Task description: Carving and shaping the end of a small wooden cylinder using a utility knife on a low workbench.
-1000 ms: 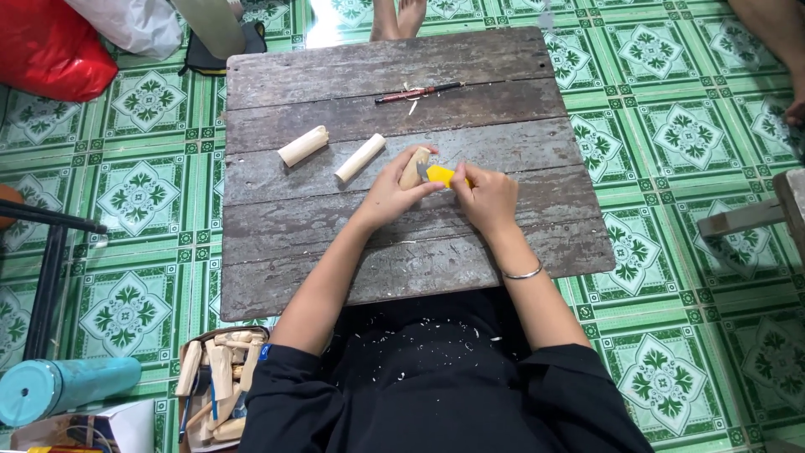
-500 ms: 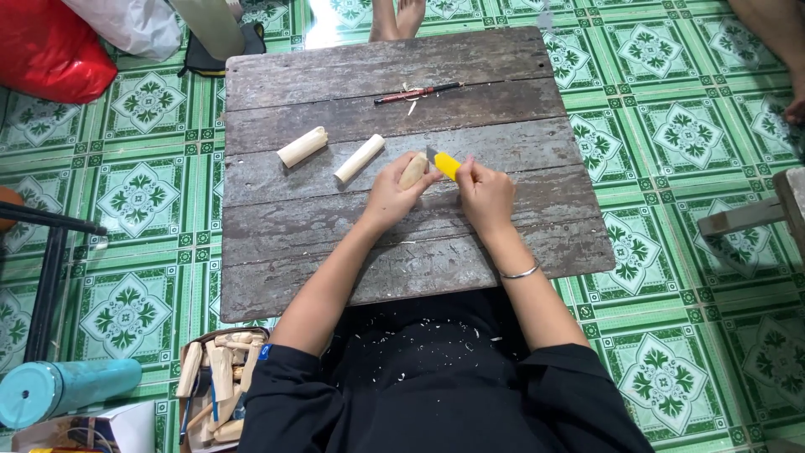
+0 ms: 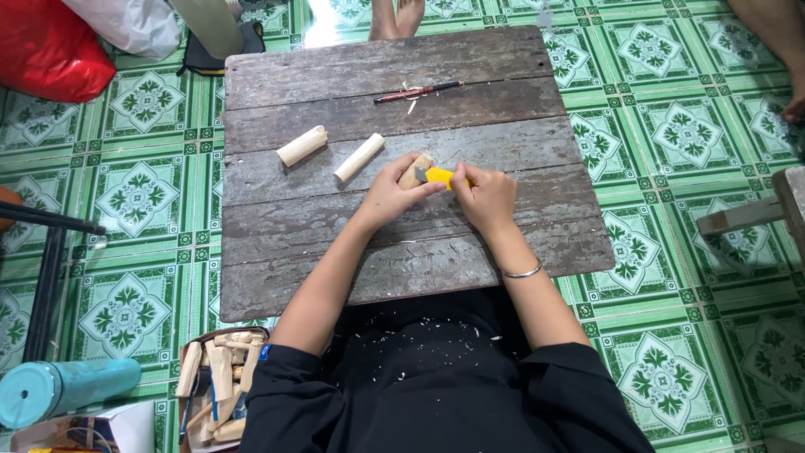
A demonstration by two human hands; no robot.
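My left hand (image 3: pixel 392 197) grips a short pale wooden piece (image 3: pixel 417 169) over the middle of a worn grey wooden table (image 3: pixel 402 252). My right hand (image 3: pixel 485 195) holds a yellow-handled knife (image 3: pixel 438 175) whose blade end rests against that piece. Two more pale wooden cylinders lie to the left, one (image 3: pixel 359 157) close to my left hand, the other (image 3: pixel 302 145) farther left. Wood shavings are scattered on my dark lap.
A thin dark red tool (image 3: pixel 417 91) lies at the table's far side. A container of wooden pieces (image 3: pixel 216 382) sits on the green tiled floor at lower left, beside a teal bottle (image 3: pixel 63 387). A red bag (image 3: pixel 50 50) is upper left; another person's feet (image 3: pixel 397 15) are beyond the table.
Both hands with the wooden piece and the knife have shifted slightly; the knife's yellow handle now shows more between the hands.
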